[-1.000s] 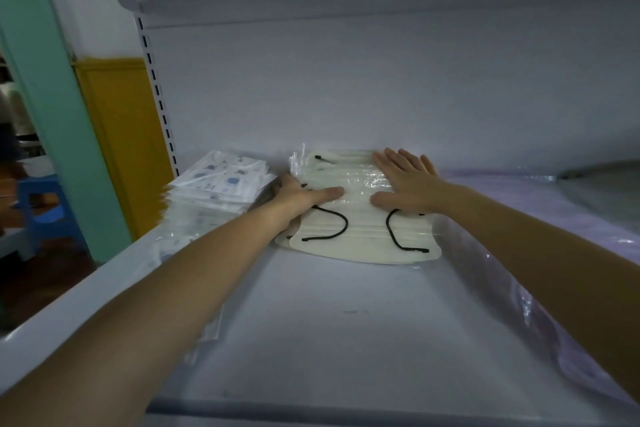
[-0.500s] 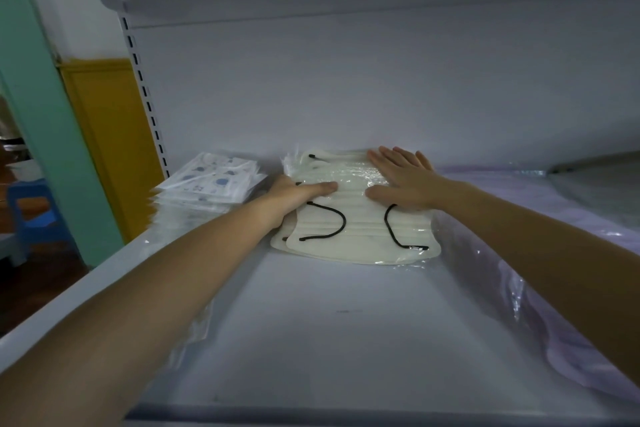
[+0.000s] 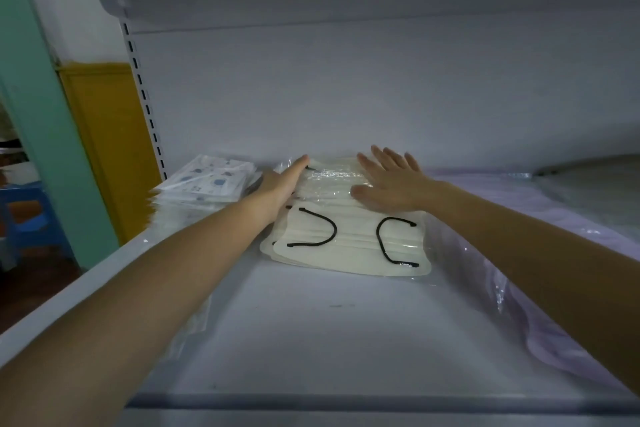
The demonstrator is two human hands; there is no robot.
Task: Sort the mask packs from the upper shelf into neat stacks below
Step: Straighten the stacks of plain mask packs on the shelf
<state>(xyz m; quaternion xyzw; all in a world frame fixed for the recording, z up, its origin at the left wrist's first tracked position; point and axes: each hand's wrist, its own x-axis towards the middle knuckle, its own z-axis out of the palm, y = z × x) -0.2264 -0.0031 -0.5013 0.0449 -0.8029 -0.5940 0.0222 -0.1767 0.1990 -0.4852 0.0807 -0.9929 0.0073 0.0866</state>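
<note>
Looking into a white metal shelf (image 3: pixel 311 340), smooth and matte, with a flat pale back panel (image 3: pixel 381 87) behind. Flanking it on the left: a mint-green pillar (image 3: pixel 45 114), a glossy yellow panel (image 3: pixel 110 149) and a slotted upright strip (image 3: pixel 145 107). Lying along the shelf's right side: lilac packs (image 3: pixel 540 218) in crinkly clear film, soft and rounded at the edges. Sitting at the back middle of the shelf: a stack of cream mask packs (image 3: pixel 349 253), flat rounded rectangles in shiny clear wrap, fanning out slightly at the front left corner. Showing through the top wrap: two black ear loops (image 3: pixel 329 232), thin cord, each curving in a C shape. Standing just left of that stack: a thick stack of patterned mask packs (image 3: pixel 204 184), white with blue prints, blurred. Pressing palm-down on the far half of the cream stack: right hand (image 3: pixel 391 184), fingers straight and spread wide, gripping nothing. Reaching between the two stacks: left hand (image 3: pixel 280 184), fingers straight and together, lying against the cream stack's left edge, holding nothing.
</note>
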